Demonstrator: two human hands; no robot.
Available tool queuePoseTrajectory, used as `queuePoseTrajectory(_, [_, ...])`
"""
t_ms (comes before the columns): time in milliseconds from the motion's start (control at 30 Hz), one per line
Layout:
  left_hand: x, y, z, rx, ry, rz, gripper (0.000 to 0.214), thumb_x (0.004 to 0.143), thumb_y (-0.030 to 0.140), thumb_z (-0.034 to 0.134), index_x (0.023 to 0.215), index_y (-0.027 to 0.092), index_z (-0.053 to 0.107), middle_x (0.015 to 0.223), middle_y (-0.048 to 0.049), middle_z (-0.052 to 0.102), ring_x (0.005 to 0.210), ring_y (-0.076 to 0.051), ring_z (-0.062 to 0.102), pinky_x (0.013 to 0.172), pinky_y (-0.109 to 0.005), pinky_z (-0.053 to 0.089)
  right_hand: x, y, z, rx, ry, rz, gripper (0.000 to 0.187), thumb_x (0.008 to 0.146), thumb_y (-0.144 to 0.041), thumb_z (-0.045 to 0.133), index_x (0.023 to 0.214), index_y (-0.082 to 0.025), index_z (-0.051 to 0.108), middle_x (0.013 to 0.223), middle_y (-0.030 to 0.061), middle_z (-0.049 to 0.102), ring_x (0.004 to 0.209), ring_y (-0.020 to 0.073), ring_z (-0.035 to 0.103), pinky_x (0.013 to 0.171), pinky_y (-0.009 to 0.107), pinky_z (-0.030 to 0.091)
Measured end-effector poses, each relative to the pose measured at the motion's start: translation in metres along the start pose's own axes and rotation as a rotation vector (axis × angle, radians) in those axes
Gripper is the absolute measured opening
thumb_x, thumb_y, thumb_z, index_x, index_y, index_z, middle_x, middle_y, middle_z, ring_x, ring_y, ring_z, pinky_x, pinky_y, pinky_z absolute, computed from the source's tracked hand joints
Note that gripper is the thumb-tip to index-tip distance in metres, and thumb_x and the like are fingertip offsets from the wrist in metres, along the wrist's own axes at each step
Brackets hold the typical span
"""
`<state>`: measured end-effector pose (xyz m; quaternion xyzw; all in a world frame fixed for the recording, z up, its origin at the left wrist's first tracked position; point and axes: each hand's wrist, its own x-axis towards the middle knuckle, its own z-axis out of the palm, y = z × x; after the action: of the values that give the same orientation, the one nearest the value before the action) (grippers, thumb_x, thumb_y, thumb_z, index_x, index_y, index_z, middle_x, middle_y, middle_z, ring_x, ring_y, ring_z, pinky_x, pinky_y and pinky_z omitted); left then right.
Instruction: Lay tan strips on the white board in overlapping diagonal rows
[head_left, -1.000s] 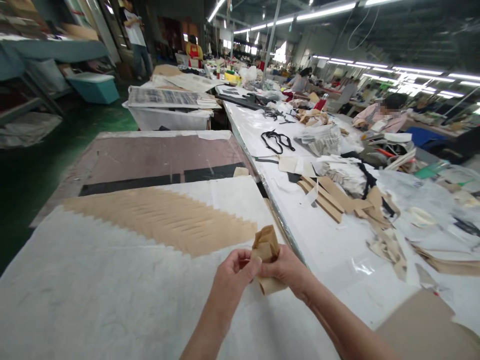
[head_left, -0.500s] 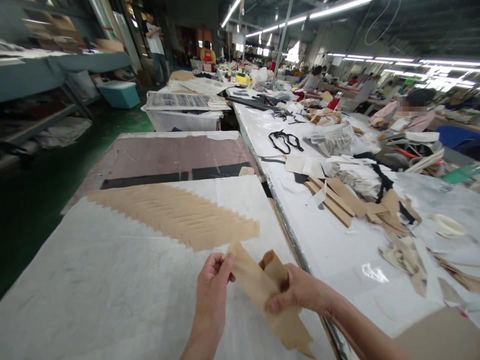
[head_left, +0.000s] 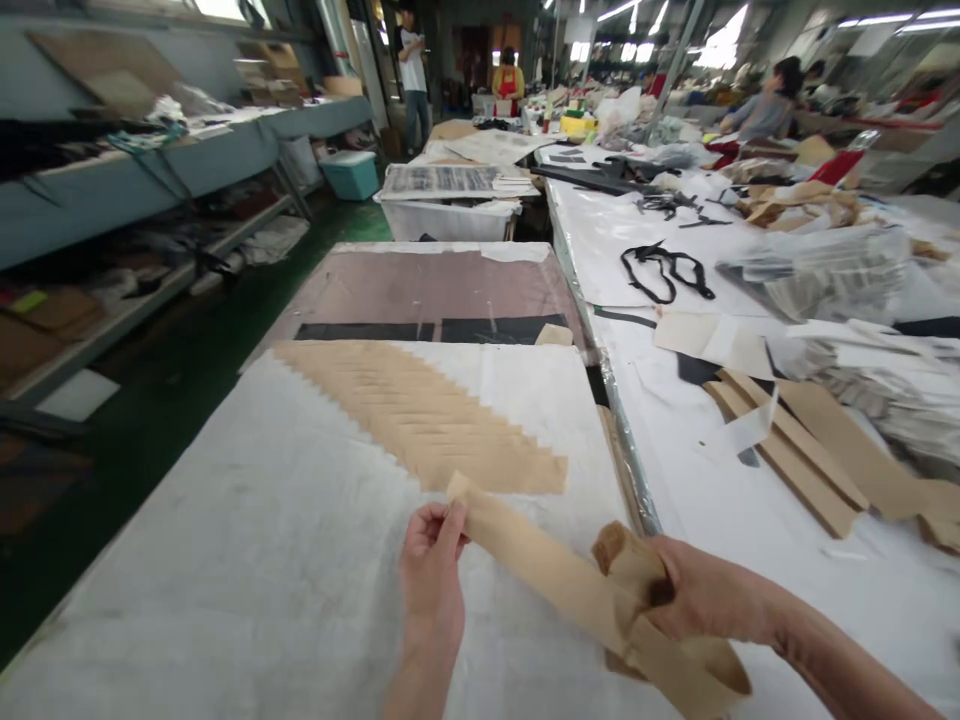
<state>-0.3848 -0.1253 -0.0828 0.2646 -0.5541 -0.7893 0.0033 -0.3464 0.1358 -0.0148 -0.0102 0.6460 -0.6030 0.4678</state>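
Note:
My left hand (head_left: 431,570) pinches the upper end of a long tan strip (head_left: 532,560) of thin material. My right hand (head_left: 701,600) grips a bunch of tan strips (head_left: 637,580) lower down, with their ends hanging below it. The strip stretches slantwise between the two hands over a white sheet (head_left: 225,540) that covers the table. Just beyond the hands lies a row of tan strips (head_left: 420,410), laid side by side in a staggered band on the sheet.
A brown board with black bands (head_left: 427,295) lies behind the white sheet. The long white table (head_left: 660,440) at right carries more tan strips (head_left: 810,450), black straps (head_left: 664,270) and scraps. Shelves (head_left: 135,200) run along the left. Other people work far back.
My hands have drawn apart, pulling one strip out of the bunch and stretching it between them. The view has swung to the left.

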Motion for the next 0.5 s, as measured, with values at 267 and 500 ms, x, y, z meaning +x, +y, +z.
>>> queuePoseTrajectory(267, [0.032, 0.008, -0.004, 0.384, 0.145, 0.163, 0.034, 0.066, 0.035, 0.070, 0.090, 0.019, 0.051, 0.072, 0.0020, 0.062, 0.059, -0.011, 0.057, 0.057, -0.023, 0.044, 0.029, 0.007, -0.028, 0.177, 0.366, 0.004, 0.031, 0.068, -0.043, 0.073, 0.078, -0.015, 0.065, 0.072, 0.0049, 0.067, 0.060, 0.0167, 0.059, 0.054, 0.026, 0.045])
queuePoseTrajectory(500, [0.047, 0.011, -0.014, 0.965, 0.159, 0.302, 0.034, 0.077, 0.032, 0.057, 0.108, 0.022, 0.045, 0.075, 0.0027, 0.065, 0.070, -0.016, 0.064, 0.066, -0.026, 0.042, 0.074, 0.040, -0.038, 0.026, 0.695, -0.017, 0.035, 0.071, -0.050, 0.067, 0.086, -0.019, 0.061, 0.067, 0.0024, 0.067, 0.057, 0.0199, 0.062, 0.050, 0.028, 0.046])
